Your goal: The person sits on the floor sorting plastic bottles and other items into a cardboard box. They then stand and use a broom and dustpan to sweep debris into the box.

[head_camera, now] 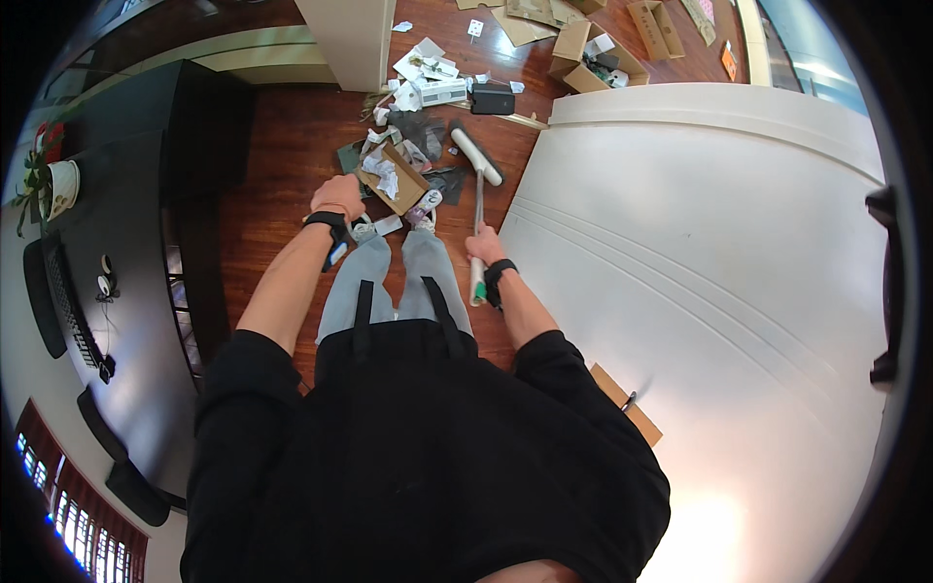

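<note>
My right hand (485, 245) is wrapped around the pole of a broom (479, 193). Its long pale head, with dark parts along it, rests on the wooden floor ahead. My left hand (339, 197) is curled into a fist just left of an open cardboard box (402, 184); whatever its fingers may grip is hidden. Crumpled white paper (382, 173) lies in the box, which sits in front of my shoes. A dark green flat object (350, 157) shows beside the box, partly covered. Dark plastic sheeting (421, 132) and paper scraps are heaped beyond.
A white door (685, 240) stands along my right, a black desk (124, 291) along my left. Past the threshold strip lie a black case (493, 99), a white device (442, 92), paper sheets (426, 60) and a filled cardboard carton (572, 57).
</note>
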Motion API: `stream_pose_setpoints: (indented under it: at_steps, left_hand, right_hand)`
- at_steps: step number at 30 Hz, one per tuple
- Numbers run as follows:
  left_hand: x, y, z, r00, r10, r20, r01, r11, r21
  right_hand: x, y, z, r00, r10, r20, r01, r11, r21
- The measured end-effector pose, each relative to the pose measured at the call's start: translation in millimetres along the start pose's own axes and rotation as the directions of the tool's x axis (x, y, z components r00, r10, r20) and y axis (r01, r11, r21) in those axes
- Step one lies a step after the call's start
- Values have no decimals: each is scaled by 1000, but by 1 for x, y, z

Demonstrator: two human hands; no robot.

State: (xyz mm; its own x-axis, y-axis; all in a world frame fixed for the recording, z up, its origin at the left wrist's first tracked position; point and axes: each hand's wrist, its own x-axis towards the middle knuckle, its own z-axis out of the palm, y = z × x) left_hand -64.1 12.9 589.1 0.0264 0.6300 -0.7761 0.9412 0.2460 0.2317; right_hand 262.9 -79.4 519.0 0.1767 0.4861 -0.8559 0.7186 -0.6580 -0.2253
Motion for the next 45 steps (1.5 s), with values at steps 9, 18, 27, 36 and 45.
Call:
stream_pose_setpoints:
  at_steps: [9, 18, 27, 36, 45]
  left_hand:
    - [8, 13, -11, 1000, 1, 11, -1, 1000, 10]
    - [-12, -11, 3, 999, 54, -6, -54, 998, 18]
    - [-11, 3, 6, 997, 48, -65, -54, 995, -79]
    - [31, 88, -40, 986, 99, -134, -134, 950, -281]
    - [57, 214, -132, 990, 89, -108, -128, 893, -431]
  right_hand:
    - [-72, -43, 62, 946, -150, 288, 188, 976, -106]
    - [-115, -6, 4, 952, -203, 231, 116, 933, 341]
    - [-158, 25, -73, 984, -70, 164, -51, 772, 634]
    - [-101, 37, -157, 997, 6, 82, -75, 471, 879]
    - [-37, 24, -232, 992, -86, 88, -87, 12, 996]
